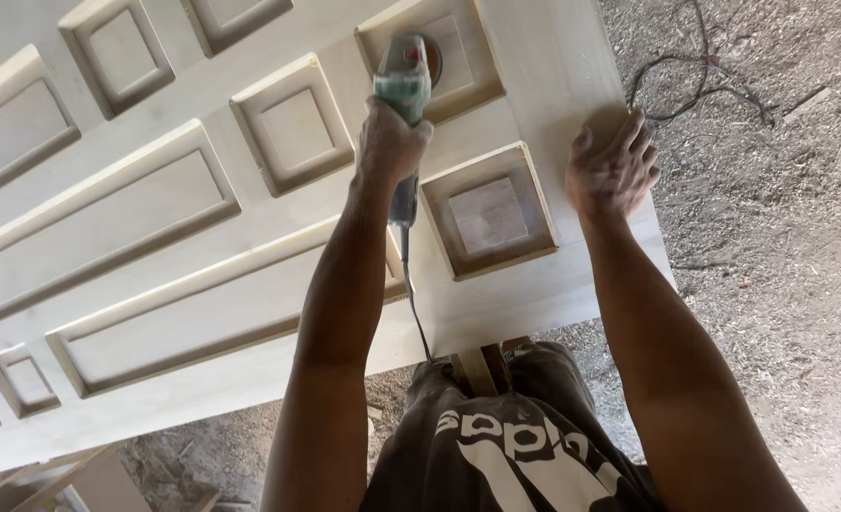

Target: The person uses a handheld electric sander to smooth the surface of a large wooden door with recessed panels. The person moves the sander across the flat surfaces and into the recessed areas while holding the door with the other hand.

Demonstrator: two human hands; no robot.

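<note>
A pale unfinished wooden door (249, 313) with raised square and oblong panels lies flat in front of me. My left hand (392, 142) is wrapped around the green and grey body of an electric sander (403, 81). Its round head rests on a square panel (458, 57) near the door's far end. The tool's cord (413, 294) runs back along my forearm and drops over the door's near edge. My right hand (613, 171) lies palm down on the door's outer edge, beside another square panel (489, 213), with its fingers spread and nothing held.
Sawdust and wood shavings cover the ground (771, 237) to the right and under the door. A dark cable (700, 90) loops on the ground at the upper right. A wooden support (477, 370) shows below the door's edge. Timber pieces (60, 484) lie at the lower left.
</note>
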